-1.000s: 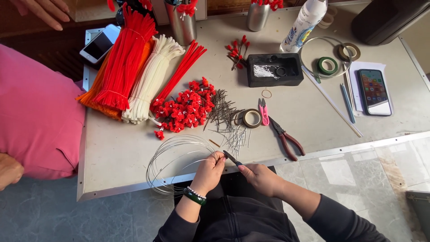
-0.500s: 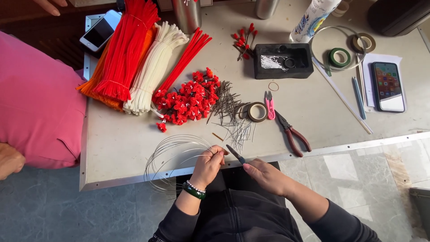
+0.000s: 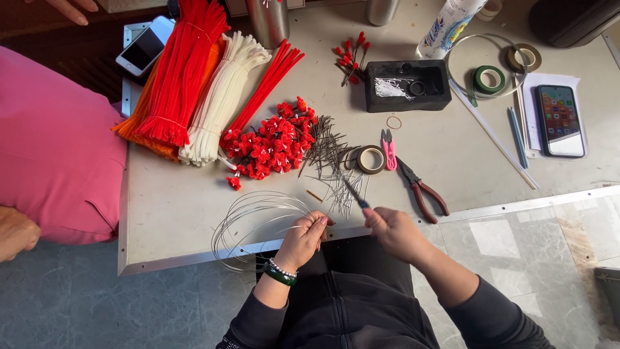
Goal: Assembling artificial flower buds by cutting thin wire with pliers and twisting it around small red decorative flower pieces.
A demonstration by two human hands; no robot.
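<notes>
My left hand [image 3: 303, 238] is at the table's near edge, pinching the end of a thin wire coil [image 3: 255, 216] that loops out to its left. My right hand [image 3: 392, 231] is beside it, closed on a small dark cutting tool [image 3: 355, 196] whose tip points up and left toward a pile of short cut wires [image 3: 332, 168]. A heap of small red flowers [image 3: 271, 139] lies just beyond that pile. A green bead bracelet sits on my left wrist.
Bundles of red, orange and white fuzzy stems [image 3: 194, 84] lie at the far left by a phone [image 3: 143, 46]. Tape roll [image 3: 371, 159], pink snips [image 3: 389, 147], red-handled pliers [image 3: 423, 189], black tray [image 3: 407, 84], green tape [image 3: 489, 79] and another phone [image 3: 560, 119] sit to the right. A person in pink [image 3: 55, 148] is at the left.
The view has shifted down and closer. My hands have stayed at the table edge, the right one drawing slightly apart from the left with the tool.
</notes>
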